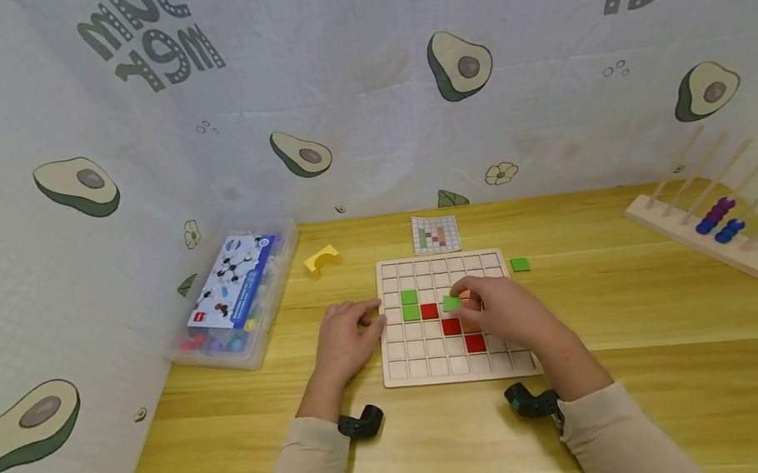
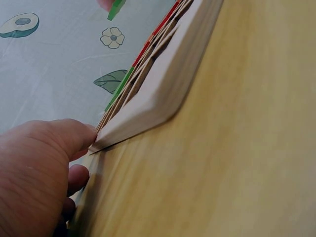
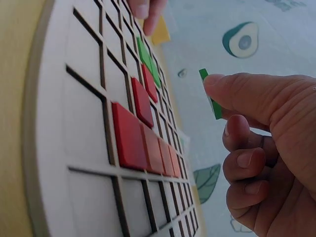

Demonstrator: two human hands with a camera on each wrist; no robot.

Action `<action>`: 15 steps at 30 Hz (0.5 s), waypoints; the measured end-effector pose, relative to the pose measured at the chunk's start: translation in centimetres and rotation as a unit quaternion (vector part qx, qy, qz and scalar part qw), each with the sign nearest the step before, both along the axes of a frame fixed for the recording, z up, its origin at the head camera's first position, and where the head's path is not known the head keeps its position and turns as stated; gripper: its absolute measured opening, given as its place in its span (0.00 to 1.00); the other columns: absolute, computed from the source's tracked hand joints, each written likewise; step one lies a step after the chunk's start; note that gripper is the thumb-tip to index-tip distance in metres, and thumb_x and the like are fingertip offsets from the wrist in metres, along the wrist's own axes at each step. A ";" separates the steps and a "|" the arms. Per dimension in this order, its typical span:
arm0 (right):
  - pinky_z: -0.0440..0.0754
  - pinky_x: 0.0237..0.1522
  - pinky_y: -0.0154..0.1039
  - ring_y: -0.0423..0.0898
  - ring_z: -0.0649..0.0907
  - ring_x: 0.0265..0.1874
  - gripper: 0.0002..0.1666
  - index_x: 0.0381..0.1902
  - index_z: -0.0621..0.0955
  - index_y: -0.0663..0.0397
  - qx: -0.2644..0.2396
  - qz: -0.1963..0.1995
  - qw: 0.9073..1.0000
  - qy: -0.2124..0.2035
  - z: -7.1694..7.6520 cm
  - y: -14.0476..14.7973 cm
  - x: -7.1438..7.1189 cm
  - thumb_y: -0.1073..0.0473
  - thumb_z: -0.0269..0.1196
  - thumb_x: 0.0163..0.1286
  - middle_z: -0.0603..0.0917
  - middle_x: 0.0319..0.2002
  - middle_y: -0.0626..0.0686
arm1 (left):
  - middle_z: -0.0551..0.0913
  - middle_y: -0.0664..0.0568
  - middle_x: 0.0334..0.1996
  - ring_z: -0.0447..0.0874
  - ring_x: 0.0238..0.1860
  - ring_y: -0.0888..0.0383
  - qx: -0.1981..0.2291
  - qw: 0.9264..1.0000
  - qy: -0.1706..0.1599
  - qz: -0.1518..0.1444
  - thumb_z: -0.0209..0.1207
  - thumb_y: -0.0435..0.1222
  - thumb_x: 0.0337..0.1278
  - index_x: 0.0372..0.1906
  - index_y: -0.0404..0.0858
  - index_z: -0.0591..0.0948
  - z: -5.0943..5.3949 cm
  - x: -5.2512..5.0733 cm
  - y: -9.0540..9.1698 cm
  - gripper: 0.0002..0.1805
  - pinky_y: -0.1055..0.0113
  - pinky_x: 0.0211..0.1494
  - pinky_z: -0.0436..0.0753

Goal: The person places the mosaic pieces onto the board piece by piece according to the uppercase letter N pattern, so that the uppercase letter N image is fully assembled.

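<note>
A wooden grid board (image 1: 419, 369) lies on the table, with green, red and orange square tiles in some of its cells. My right hand (image 1: 506, 311) pinches a green tile (image 3: 211, 95) between thumb and finger, raised above the board. The other fingers of that hand are curled in the right wrist view. My left hand (image 1: 346, 337) rests at the board's left edge, its fingertips touching the rim. Two green tiles (image 1: 410, 305) sit in the left part of the grid. Red tiles (image 1: 475, 343) run diagonally, and orange ones are partly hidden behind my right hand.
A small printed pattern card (image 1: 435, 234) lies behind the board. One loose green tile (image 1: 520, 265) is right of it. A yellow arch block (image 1: 322, 260) and a clear plastic box (image 1: 237, 295) stand left. A wooden peg rack with beads (image 1: 713, 232) is at right.
</note>
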State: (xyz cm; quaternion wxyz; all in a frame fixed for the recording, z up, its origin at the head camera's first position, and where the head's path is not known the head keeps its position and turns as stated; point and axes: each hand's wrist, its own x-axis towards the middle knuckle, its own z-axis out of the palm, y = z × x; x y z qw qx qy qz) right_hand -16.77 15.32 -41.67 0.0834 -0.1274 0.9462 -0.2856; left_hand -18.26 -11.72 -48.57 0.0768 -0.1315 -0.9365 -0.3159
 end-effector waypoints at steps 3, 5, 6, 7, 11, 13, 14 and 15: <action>0.70 0.30 0.38 0.42 0.72 0.23 0.18 0.54 0.83 0.53 0.011 0.018 1.000 0.004 -0.1 -0.8 0.2 0.52 0.68 0.71 0.75 0.24 0.47 | 0.83 0.56 0.33 0.72 0.37 0.57 0.000 1.000 -0.002 0.003 0.64 0.46 0.67 0.57 0.46 0.87 0.0 0.0 0.0 0.18 0.62 0.46 0.72; 0.70 0.29 0.38 0.42 0.72 0.21 0.18 0.53 0.83 0.53 0.013 0.022 1.000 0.004 -0.2 -1.4 0.3 0.52 0.68 0.70 0.75 0.23 0.47 | 0.83 0.56 0.32 0.71 0.36 0.57 0.000 1.000 -0.006 0.005 0.64 0.46 0.68 0.58 0.47 0.87 0.0 0.0 0.0 0.18 0.62 0.45 0.71; 0.70 0.28 0.38 0.42 0.72 0.20 0.18 0.53 0.84 0.53 0.013 0.025 1.000 0.004 -0.3 -1.6 0.4 0.52 0.68 0.70 0.75 0.22 0.47 | 0.83 0.56 0.32 0.71 0.36 0.58 0.000 1.000 -0.007 0.005 0.64 0.46 0.68 0.58 0.47 0.87 0.1 0.0 0.0 0.18 0.63 0.45 0.71; 0.70 0.27 0.37 0.42 0.72 0.20 0.18 0.54 0.84 0.53 0.014 0.027 1.000 0.004 -0.3 -1.9 0.4 0.52 0.68 0.70 0.75 0.22 0.46 | 0.83 0.56 0.32 0.71 0.36 0.58 0.002 1.000 -0.009 0.005 0.64 0.46 0.68 0.58 0.47 0.87 0.1 0.0 0.0 0.18 0.63 0.45 0.71; 0.70 0.26 0.35 0.41 0.73 0.20 0.18 0.54 0.85 0.54 0.021 0.040 0.999 0.003 -0.4 -2.9 0.7 0.52 0.68 0.70 0.77 0.22 0.46 | 0.83 0.56 0.32 0.71 0.37 0.58 0.003 1.000 -0.010 0.006 0.64 0.46 0.68 0.58 0.47 0.87 0.3 0.1 0.1 0.18 0.63 0.45 0.71; 0.70 0.27 0.35 0.40 0.73 0.21 0.18 0.53 0.85 0.54 0.023 0.047 0.999 0.003 -0.4 -3.3 0.8 0.51 0.69 0.70 0.77 0.22 0.45 | 0.83 0.56 0.32 0.72 0.37 0.57 0.004 1.000 -0.010 0.006 0.64 0.46 0.68 0.58 0.47 0.87 0.3 0.1 0.1 0.18 0.62 0.45 0.71; 0.70 0.27 0.34 0.40 0.72 0.21 0.17 0.52 0.85 0.53 0.025 0.051 0.998 0.005 -0.5 -3.5 0.9 0.51 0.69 0.70 0.76 0.22 0.45 | 0.83 0.56 0.32 0.72 0.37 0.57 0.004 1.000 -0.010 0.006 0.64 0.46 0.68 0.58 0.47 0.87 0.3 0.1 0.1 0.17 0.62 0.46 0.71; 0.69 0.26 0.34 0.40 0.72 0.21 0.17 0.52 0.85 0.53 0.026 0.056 0.998 0.010 -0.6 -3.7 1.0 0.52 0.69 0.70 0.76 0.22 0.45 | 0.83 0.56 0.32 0.72 0.37 0.57 0.002 1.000 -0.010 0.006 0.64 0.46 0.68 0.58 0.47 0.87 0.3 0.1 0.1 0.18 0.62 0.46 0.72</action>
